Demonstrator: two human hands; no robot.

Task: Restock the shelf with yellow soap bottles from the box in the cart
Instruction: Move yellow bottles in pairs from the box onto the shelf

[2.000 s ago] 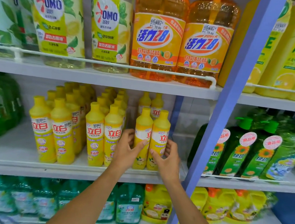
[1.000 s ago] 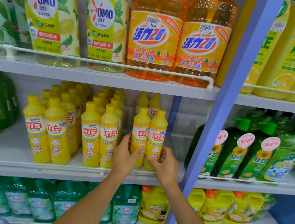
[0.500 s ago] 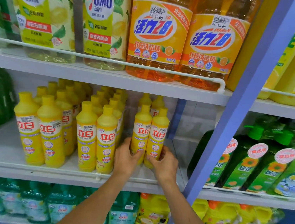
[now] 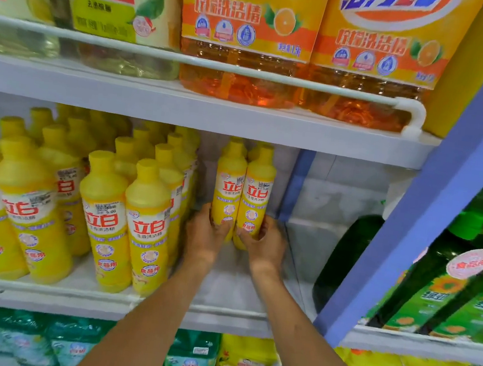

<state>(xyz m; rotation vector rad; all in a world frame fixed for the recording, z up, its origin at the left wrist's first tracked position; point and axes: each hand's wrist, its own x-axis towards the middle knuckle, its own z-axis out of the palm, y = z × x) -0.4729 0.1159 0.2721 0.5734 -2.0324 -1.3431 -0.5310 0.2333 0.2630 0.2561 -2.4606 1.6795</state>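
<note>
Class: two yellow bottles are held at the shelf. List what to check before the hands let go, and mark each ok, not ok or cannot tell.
1. Left hand grips left bottle: ok.
2. Right hand grips right bottle: ok.
3. Both bottles upright, labels facing out: ok.
4. Bottle bases flat on the shelf: cannot tell, hands hide them.
5. Gap to the neighbouring row: ok.

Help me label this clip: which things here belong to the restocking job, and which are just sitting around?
In the job: left hand gripping left yellow soap bottle; right hand gripping right yellow soap bottle; stocked yellow soap bottles; middle shelf.
Not in it: orange detergent jugs; green bottles; lime-labelled jugs; teal bottles below.
</note>
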